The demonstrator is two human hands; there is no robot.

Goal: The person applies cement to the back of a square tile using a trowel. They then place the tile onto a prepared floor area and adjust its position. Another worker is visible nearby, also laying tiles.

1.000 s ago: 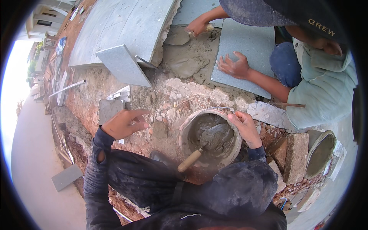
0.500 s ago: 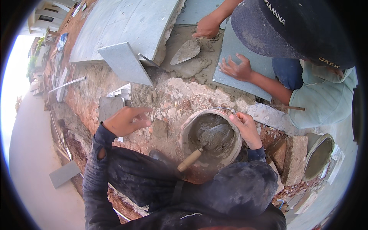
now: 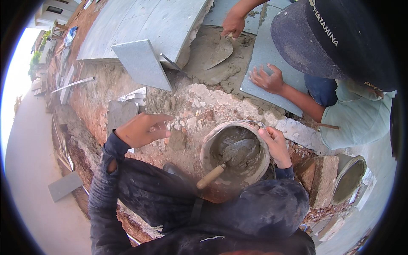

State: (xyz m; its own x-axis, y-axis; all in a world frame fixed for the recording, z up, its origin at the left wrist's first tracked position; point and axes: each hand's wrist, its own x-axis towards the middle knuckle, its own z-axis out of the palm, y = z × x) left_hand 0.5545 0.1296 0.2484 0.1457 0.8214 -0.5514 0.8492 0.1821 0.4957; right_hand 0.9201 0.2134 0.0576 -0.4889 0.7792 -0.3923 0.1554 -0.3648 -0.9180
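Observation:
Between my knees stands a mortar-caked bucket with wet grey mortar inside. A trowel rests in it, blade on the mortar and wooden handle over the near rim. My right hand is closed on the bucket's thin wire handle at the far right rim. Left of the bucket, my left hand hovers over the rubble, fingers apart and holding nothing. Ahead, a co-worker's hand works a trowel over a mortar bed. The co-worker's other hand rests on a grey-blue slab.
A loose square slab leans against the raised paving ahead left. Broken concrete lies beyond the bucket. To the right are a rough stone block and a second bucket with grey contents. Another tile lies far left.
The co-worker's trowel has swept to the right over the mortar bed and its blade has turned. My hands have barely moved; the right remains at the bucket handle.

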